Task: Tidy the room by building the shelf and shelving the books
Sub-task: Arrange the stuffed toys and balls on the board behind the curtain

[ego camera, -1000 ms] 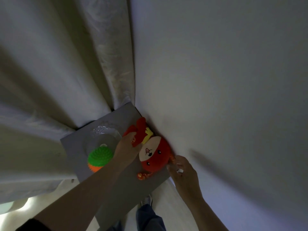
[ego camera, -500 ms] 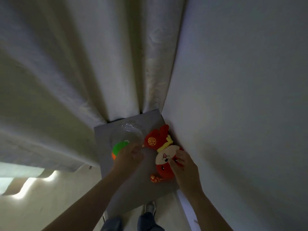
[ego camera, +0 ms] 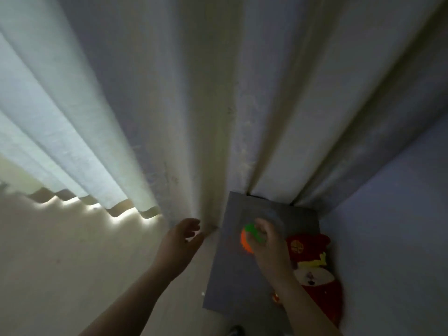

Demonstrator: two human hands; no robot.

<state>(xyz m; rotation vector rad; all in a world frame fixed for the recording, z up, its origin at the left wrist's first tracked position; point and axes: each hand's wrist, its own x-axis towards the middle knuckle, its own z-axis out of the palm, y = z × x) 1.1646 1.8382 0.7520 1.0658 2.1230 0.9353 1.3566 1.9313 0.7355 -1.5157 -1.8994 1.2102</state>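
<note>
Pale curtains [ego camera: 169, 105] hang in folds across the upper view, light glowing under their hem at 9 o'clock. At 5 o'clock a grey shelf top [ego camera: 242, 282] sits in the corner against the wall [ego camera: 388, 238]. The right hand [ego camera: 269, 243] lies on it, fingers curled round a green and orange spiky ball [ego camera: 248, 238]. A red plush toy [ego camera: 315, 270] lies just beside, at 4 o'clock. The left hand [ego camera: 179, 241] hovers off the shelf's left edge, fingers loosely spread, holding nothing.
</note>
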